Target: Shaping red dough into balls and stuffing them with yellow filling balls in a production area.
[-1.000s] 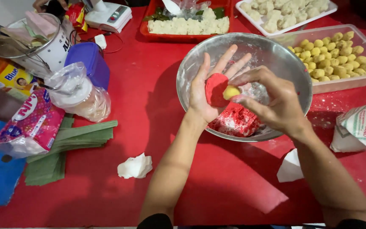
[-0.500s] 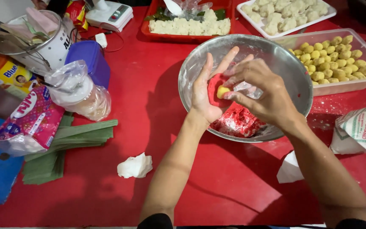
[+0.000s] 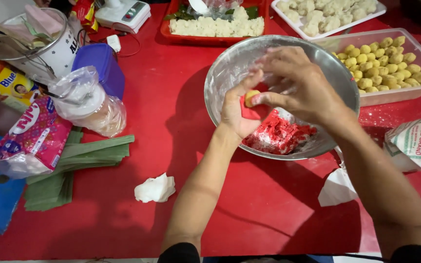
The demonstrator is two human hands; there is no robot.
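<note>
Red dough (image 3: 253, 111), pressed flat into a small disc, is lying in the cupped palm of the left hand (image 3: 239, 109), which is hovering over the steel bowl (image 3: 230, 68) so that any crumbs are falling back into it. A yellow filling ball (image 3: 252, 97) is sitting on the middle of the disc, where the dough can be folded up around it. The right hand (image 3: 300, 85) is arching over from the right, palm down, its fingers narrowed and pinching at the ball and the dough's edge. The left hand is half open, thumb raised beside the ball, wrist bent upward from a forearm reaching in from below. More red dough (image 3: 278, 136), dusted with white flour, is lying in the bottom of the bowl, just beneath both hands. A clear tub of yellow balls (image 3: 386, 61) is standing just beside the bowl on the right, within easy reach. Folded green leaves (image 3: 74, 165) are lying well apart on the left of the red bench (image 3: 162, 122), near a crumpled white tissue (image 3: 155, 189).
</note>
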